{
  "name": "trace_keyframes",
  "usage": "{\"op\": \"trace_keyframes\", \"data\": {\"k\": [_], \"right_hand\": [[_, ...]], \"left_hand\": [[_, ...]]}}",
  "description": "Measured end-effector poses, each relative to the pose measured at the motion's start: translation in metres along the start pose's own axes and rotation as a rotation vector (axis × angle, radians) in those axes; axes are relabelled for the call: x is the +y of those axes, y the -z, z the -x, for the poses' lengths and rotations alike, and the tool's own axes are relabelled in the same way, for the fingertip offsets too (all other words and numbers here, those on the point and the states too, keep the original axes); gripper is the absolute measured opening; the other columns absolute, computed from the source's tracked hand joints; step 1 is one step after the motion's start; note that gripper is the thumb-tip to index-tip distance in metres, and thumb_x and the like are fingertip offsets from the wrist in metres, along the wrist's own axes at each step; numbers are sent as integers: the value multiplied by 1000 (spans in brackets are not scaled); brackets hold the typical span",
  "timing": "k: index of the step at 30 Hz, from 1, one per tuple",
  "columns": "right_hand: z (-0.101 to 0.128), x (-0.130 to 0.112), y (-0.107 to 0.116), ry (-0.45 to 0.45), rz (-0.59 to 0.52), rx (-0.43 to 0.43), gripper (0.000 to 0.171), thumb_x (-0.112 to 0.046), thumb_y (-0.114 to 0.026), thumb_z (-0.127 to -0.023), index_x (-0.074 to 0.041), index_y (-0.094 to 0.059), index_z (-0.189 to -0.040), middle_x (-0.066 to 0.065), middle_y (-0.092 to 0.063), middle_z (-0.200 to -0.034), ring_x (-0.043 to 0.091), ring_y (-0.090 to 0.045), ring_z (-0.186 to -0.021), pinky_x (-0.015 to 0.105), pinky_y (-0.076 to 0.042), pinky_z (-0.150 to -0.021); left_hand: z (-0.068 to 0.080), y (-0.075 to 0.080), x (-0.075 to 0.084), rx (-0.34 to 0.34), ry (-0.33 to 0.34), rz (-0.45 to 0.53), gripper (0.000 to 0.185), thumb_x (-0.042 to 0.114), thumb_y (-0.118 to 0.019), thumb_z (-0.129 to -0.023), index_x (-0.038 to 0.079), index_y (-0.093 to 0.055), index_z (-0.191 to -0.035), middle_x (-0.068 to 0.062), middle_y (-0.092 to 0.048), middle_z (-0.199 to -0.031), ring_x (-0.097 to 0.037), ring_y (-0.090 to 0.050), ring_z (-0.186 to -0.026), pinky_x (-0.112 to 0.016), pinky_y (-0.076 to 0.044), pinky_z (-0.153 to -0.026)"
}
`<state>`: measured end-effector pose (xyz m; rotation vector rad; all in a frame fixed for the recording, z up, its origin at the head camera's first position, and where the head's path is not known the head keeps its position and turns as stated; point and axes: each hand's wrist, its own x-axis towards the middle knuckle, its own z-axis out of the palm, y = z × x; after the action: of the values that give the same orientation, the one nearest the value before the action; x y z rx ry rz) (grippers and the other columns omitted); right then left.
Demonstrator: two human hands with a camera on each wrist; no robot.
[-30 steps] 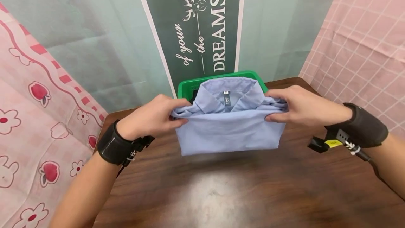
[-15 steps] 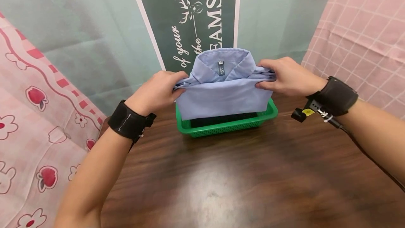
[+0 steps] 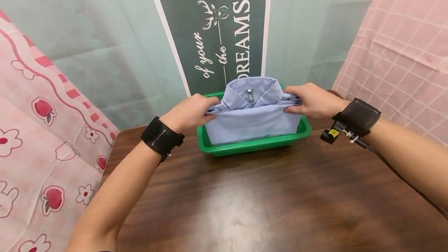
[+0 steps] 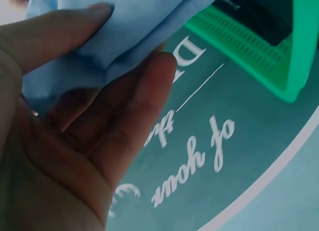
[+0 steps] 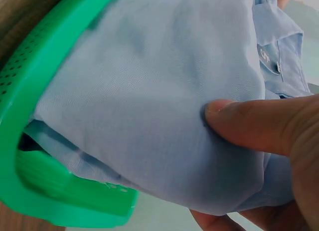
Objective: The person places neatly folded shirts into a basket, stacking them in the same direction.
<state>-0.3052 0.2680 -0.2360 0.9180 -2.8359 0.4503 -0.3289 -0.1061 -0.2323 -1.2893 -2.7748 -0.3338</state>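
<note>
A folded light-blue collared shirt (image 3: 253, 123) hangs between both hands, its collar facing up and its lower edge inside the green plastic basket (image 3: 252, 147). My left hand (image 3: 191, 112) pinches the shirt's left side, thumb on the near face and fingers behind, as the left wrist view shows the cloth (image 4: 134, 26) between them. On the other side, my right hand (image 3: 313, 99) grips the right edge the same way; its thumb presses the cloth (image 5: 149, 91) in the right wrist view. Something dark (image 4: 254, 16) lies in the basket in the left wrist view, mostly hidden.
The basket stands near the far edge of a brown wooden table (image 3: 238, 201). A green curtain (image 3: 301, 26) with white lettering hangs behind it. Pink patterned cloth (image 3: 52, 139) borders the left side, and pink checked cloth (image 3: 409, 49) the right.
Both hands first rose and moved away from me with the shirt, uncovering more of the basket. Then they came down, and the shirt's lower part is now inside the basket rim.
</note>
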Motion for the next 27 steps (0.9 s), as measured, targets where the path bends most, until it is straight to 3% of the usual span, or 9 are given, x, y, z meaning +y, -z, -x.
{"op": "trace_keyframes", "data": {"k": [7, 12, 18, 27], "right_hand": [[1, 7, -17, -22, -41, -80, 23, -13, -82, -92, -13, -64, -106, -2, -54, -81, 12, -51, -74, 27, -39, -68], [-1, 8, -19, -22, -55, -85, 25, -14, -82, -93, -12, -66, -112, -2, -58, -85, 12, -52, -77, 27, -40, -70], [-6, 13, -19, -14, -50, -79, 21, -14, -80, -94, -12, -64, -108, -1, -54, -83, 13, -50, -75, 29, -39, -70], [-24, 19, -27, -106, 19, -79, 26, -15, -79, -94, -10, -66, -116, 4, -65, -91, 22, -59, -83, 39, -46, -74]], "left_hand": [[-3, -20, -1, -102, 25, 2, 18, 12, -74, -97, 7, -68, -113, -6, -68, -91, -23, -65, -85, -38, -56, -80], [-3, -23, -2, -94, 31, 18, 18, 11, -76, -96, 8, -68, -111, -4, -67, -90, -22, -64, -85, -37, -56, -80], [-11, -22, -8, -89, 33, 23, 16, 11, -75, -96, 7, -67, -109, -5, -64, -88, -24, -62, -85, -40, -54, -81], [-28, -30, -31, -105, 138, 14, 25, 12, -74, -97, 6, -68, -120, -8, -70, -97, -25, -65, -90, -40, -54, -83]]}}
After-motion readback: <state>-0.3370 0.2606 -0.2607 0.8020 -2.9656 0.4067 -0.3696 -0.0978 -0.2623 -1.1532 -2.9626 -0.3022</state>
